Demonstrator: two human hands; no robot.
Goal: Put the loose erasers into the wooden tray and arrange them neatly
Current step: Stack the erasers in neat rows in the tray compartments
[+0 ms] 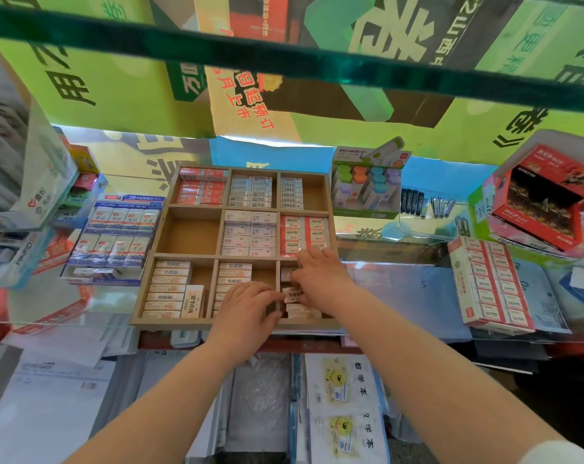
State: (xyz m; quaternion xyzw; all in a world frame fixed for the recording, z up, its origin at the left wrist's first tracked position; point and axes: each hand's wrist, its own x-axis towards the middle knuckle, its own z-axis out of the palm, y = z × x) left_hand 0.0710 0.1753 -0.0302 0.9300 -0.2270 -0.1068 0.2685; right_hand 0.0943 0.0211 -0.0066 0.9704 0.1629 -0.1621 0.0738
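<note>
One eraser (292, 294) is held just above the near-R compt of the wooden tray (170, 324), over a short stack of erasers (299, 311) laid flat there. It is pinched by the R hand (320, 279), fingers curled down onto its R end. It is met at its L end by the bent fingertips of the L hand (247, 311), which is arched over the divider betw. the near-middle & near-R compts. Both hands are closed on that one eraser; thumbs are hidden, so the exact grip can't be told. Most other compts are filled w/ neat rows of wrapped erasers, red-white & white. The tray is set on a glass counter (401, 296). A blue box of erasers (116, 236) is placed just L of the tray. A red-white box of erasers (491, 283) lies well to the R. A green display box (364, 185) of coloured items stands just beyond the far-R corner.
</note>
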